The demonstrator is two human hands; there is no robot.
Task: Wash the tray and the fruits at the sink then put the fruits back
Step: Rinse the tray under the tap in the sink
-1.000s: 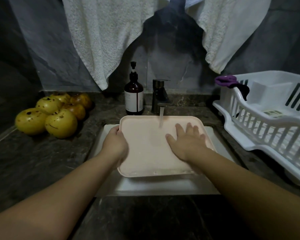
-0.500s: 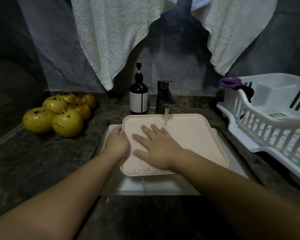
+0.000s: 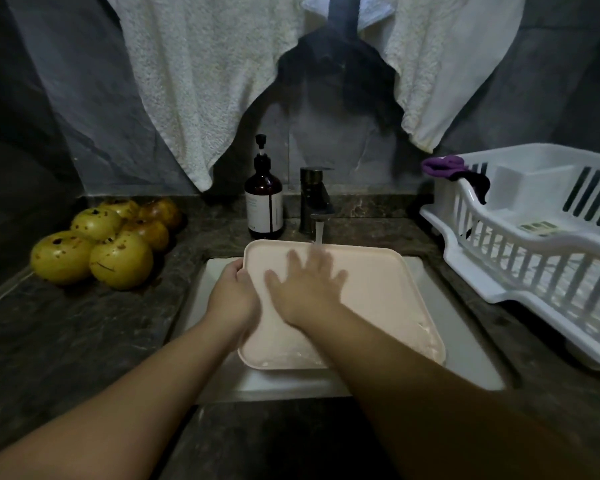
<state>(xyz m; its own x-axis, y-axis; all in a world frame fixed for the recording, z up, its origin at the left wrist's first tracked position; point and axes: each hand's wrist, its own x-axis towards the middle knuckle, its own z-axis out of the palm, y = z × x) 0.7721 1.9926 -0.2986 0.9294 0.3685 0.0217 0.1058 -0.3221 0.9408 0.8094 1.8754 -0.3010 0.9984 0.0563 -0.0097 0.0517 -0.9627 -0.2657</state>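
meanwhile left hand (image 3: pixel 234 299) grips the tray (image 3: pixel 378 299) rim; right hand (image 3: pixel 307 289) lies flat inside (fruits (image 3: pixel 101 244) wait leftward, nearer the left).

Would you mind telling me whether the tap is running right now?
On: a stream of water falls from the tap onto the pink tray.

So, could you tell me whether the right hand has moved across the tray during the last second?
Yes. The right hand slid leftward over the tray, from right of the tap's stream toward the left hand.
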